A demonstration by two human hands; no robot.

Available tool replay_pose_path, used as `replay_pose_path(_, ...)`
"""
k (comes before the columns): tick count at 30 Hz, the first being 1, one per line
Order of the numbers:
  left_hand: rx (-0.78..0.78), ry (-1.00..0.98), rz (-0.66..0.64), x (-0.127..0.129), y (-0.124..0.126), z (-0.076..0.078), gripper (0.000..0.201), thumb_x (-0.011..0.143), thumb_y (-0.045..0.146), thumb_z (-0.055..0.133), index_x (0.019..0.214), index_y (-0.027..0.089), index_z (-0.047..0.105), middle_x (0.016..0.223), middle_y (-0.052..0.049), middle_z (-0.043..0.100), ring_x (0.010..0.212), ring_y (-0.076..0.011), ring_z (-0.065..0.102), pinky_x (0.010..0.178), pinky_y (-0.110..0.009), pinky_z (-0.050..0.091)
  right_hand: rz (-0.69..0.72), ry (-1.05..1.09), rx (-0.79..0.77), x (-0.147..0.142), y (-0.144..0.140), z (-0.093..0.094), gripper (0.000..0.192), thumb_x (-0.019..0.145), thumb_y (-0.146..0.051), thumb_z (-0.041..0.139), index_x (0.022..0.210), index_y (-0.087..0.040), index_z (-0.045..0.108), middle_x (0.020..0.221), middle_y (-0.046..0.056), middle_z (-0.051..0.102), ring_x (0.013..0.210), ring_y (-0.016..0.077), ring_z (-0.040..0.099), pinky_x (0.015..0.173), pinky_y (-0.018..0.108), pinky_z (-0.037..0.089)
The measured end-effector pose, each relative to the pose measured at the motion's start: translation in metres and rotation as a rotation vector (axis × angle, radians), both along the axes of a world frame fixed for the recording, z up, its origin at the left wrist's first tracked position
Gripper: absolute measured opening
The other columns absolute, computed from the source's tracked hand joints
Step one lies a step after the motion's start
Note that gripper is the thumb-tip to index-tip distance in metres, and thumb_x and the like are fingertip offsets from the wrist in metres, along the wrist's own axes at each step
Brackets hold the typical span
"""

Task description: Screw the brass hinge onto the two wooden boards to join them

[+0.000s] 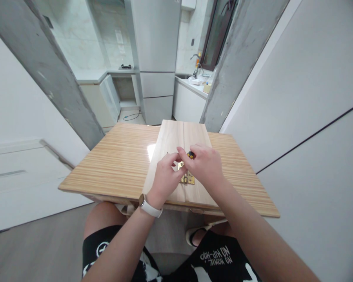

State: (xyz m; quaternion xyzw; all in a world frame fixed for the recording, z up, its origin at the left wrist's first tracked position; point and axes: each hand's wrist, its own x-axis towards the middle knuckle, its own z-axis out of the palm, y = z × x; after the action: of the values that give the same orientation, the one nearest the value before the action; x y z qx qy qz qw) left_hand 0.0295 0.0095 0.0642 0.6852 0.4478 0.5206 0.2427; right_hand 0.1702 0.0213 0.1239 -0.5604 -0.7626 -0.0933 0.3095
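Note:
Two pale wooden boards lie side by side, the left board (171,135) and the right board (195,135), with a narrow seam between them. A brass hinge (191,178) sits across that seam near the front, partly covered by my fingers. My right hand (207,162) is closed around what looks like a screwdriver (190,155) with a black-and-yellow handle; most of it is hidden. Beside it, my left hand (166,178) is closed in a pinch over the hinge, touching or nearly touching the right fingers. What its fingertips hold is too small to make out.
The boards rest on a striped wood-grain table (117,160) with angled corners. My legs are under its front edge. Beyond it stand a grey refrigerator (157,84) and a sink counter with a faucet (196,64). White panels flank the table.

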Motion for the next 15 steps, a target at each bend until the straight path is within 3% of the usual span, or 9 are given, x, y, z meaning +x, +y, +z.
replay_pose_path(2, 0.014, 0.026, 0.008, -0.001, 0.001, -0.002, 0.008, 0.090, 0.018, 0.073, 0.097, 0.021, 0.070, 0.091, -0.002, 0.073, 0.086, -0.0187, 0.064, 0.077, -0.032, 0.050, -0.011, -0.024, -0.026, 0.003, -0.001, 0.004, 0.058, 0.101, -0.063, 0.053, 0.063, -0.019, 0.059, 0.067, 0.008, 0.061, 0.062, 0.0188, 0.052, 0.058, 0.034, 0.024)
replay_pose_path(4, 0.022, 0.057, 0.006, -0.003, 0.003, -0.003, 0.008, 0.092, 0.019, 0.072, 0.100, 0.021, 0.071, 0.091, -0.002, 0.072, 0.086, -0.0188, 0.064, 0.077, -0.032, 0.050, 0.065, -0.026, -0.097, 0.009, -0.002, 0.011, 0.051, 0.099, -0.062, 0.058, 0.073, -0.019, 0.063, 0.076, 0.008, 0.065, 0.066, 0.0197, 0.056, 0.060, 0.034, 0.030)
replay_pose_path(9, 0.001, 0.052, -0.145, -0.011, 0.007, 0.000, 0.016, 0.099, 0.024, 0.068, 0.114, 0.023, 0.072, 0.108, -0.005, 0.075, 0.099, -0.0209, 0.066, 0.088, -0.035, 0.053, 0.489, 0.069, -0.327, 0.030, -0.001, 0.037, 0.018, 0.101, -0.028, 0.061, 0.117, -0.022, 0.067, 0.117, 0.009, 0.069, 0.085, 0.0190, 0.065, 0.077, 0.034, 0.048)
replay_pose_path(12, -0.045, 0.033, -0.210, -0.013, 0.009, 0.000, 0.016, 0.100, 0.023, 0.063, 0.113, 0.022, 0.072, 0.110, -0.006, 0.075, 0.100, -0.0213, 0.067, 0.092, -0.036, 0.054, 0.623, 0.041, -0.390, 0.034, -0.002, 0.046, 0.024, 0.101, -0.012, 0.052, 0.109, -0.024, 0.071, 0.114, 0.007, 0.071, 0.097, 0.0208, 0.067, 0.086, 0.035, 0.050)
replay_pose_path(15, -0.078, 0.009, -0.273, -0.015, 0.009, 0.001, 0.020, 0.102, 0.022, 0.058, 0.116, 0.022, 0.073, 0.112, -0.007, 0.074, 0.103, -0.0207, 0.068, 0.094, -0.036, 0.055, 0.602, -0.001, -0.381, 0.033, -0.004, 0.049, 0.026, 0.101, -0.012, 0.050, 0.101, -0.022, 0.074, 0.104, 0.008, 0.072, 0.094, 0.0218, 0.067, 0.085, 0.036, 0.049)
